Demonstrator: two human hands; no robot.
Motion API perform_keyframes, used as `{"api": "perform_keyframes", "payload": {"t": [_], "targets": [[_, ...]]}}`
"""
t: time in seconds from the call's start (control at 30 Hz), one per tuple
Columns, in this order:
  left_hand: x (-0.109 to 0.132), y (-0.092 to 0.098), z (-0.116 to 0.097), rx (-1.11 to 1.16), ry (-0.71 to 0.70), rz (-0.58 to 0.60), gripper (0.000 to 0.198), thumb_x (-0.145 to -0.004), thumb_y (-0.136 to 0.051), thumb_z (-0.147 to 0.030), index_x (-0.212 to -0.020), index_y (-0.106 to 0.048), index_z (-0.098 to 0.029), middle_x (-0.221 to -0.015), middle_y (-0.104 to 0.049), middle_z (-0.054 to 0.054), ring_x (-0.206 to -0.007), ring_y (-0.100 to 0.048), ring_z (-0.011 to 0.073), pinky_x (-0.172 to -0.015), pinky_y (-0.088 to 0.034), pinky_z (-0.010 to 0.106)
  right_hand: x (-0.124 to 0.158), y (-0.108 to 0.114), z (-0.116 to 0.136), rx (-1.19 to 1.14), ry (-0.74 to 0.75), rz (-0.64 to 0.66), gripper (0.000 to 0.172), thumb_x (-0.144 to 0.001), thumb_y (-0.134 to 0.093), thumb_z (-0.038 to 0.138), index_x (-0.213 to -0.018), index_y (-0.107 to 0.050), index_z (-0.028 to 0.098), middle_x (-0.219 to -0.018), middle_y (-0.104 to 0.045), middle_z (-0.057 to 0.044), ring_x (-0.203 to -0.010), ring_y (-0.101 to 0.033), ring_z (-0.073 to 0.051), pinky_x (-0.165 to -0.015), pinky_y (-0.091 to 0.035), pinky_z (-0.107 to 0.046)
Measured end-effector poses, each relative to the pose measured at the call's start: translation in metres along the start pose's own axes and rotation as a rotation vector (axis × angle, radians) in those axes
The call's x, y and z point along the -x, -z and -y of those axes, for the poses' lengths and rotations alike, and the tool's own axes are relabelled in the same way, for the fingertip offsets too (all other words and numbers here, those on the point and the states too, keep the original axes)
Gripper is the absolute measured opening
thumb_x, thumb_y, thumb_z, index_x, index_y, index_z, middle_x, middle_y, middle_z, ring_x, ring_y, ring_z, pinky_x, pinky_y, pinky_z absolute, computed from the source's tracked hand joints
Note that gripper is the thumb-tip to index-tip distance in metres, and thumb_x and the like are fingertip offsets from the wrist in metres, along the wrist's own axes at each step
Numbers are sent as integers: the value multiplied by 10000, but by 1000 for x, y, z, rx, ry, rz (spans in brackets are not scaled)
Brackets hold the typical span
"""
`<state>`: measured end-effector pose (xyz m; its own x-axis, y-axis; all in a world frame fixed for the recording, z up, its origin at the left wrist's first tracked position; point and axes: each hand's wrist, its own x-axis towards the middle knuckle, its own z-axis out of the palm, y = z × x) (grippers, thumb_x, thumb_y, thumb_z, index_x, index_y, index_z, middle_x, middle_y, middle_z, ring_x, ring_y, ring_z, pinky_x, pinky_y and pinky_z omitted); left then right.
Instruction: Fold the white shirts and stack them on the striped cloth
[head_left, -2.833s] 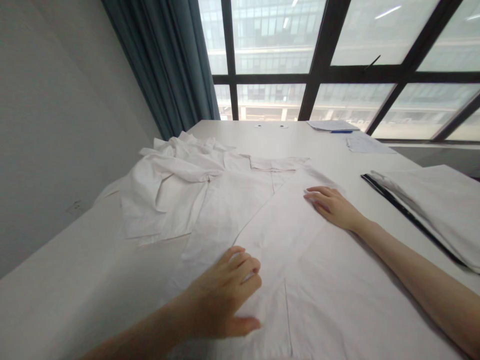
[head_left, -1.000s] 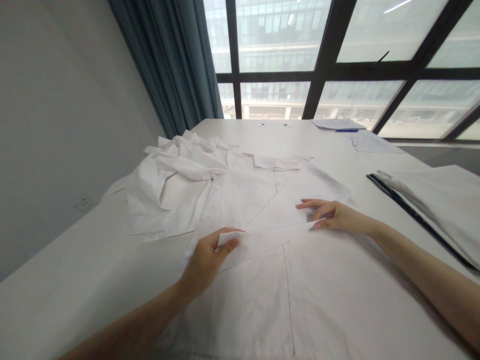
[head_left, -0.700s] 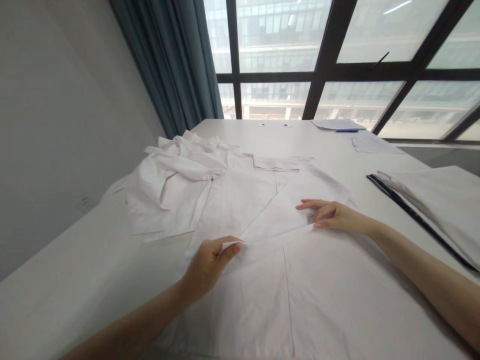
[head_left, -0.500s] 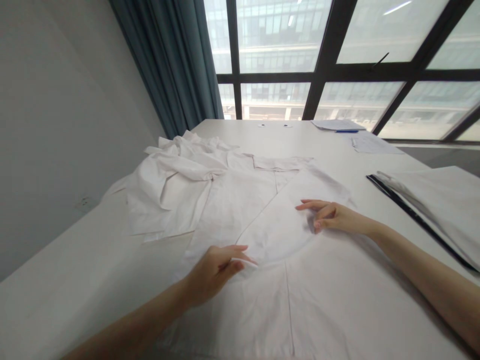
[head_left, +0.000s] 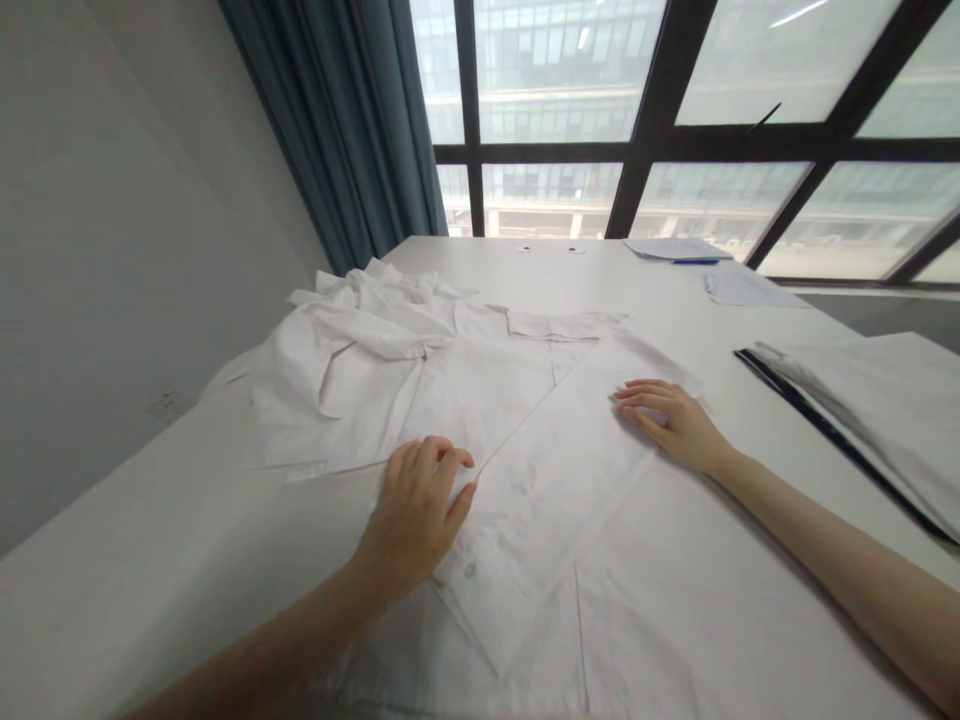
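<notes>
A white button-front garment (head_left: pixel 540 490) lies spread over the table, with a diagonal front edge and a flap with a button (head_left: pixel 470 570) lying across its lower front. My left hand (head_left: pixel 416 510) rests on the left side of it, fingers curved and the thumb apart, close to the diagonal edge. On the right side of the cloth lies my right hand (head_left: pixel 671 420), palm down with its fingers loosely stretched. Neither hand visibly holds any cloth. The garment's bunched sleeve (head_left: pixel 360 340) is heaped toward the far left.
The white table (head_left: pixel 480 262) reaches back to a dark-framed window (head_left: pixel 630 150). At the right lies a stack of white cloth or sheets (head_left: pixel 885 400) with a black edge. Papers (head_left: pixel 750 290) and a blue pen (head_left: pixel 695 262) are at the far right. A blue curtain (head_left: pixel 352 130) hangs beyond the left side.
The front flap has swung down toward me, and its button now shows. My left hand has shifted up and left and turned palm down. My right hand has moved slightly right and flattened.
</notes>
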<state>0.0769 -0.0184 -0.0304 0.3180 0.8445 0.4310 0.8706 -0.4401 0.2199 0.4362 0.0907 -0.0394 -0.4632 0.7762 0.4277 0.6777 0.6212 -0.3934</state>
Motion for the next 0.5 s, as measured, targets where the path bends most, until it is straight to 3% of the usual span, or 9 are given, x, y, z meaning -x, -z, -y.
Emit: {"api": "perform_keyframes", "payload": {"t": [0.27, 0.5], "targets": [[4, -3, -3, -19, 15, 106, 74, -862, -582, -243, -828, -575, -177, -968, -520, 73, -956, -497, 259, -926, -380, 492, 2, -4, -5, 87, 50, 44, 263, -947, -468, 378, -1043, -687, 269, -1122, -714, -61, -1140, -597, -275, -969, -447, -484], [1, 3, -4, -8, -55, 76, 130, -884, -496, -182, -767, -552, -173, -945, -520, 73, -931, -487, 245, -911, -387, 480, 3, -4, -4, 102, 1, 71, 305, -947, -453, 404, -1129, -653, 261, -1233, -659, -96, -1186, -568, -293, -979, -433, -505]]}}
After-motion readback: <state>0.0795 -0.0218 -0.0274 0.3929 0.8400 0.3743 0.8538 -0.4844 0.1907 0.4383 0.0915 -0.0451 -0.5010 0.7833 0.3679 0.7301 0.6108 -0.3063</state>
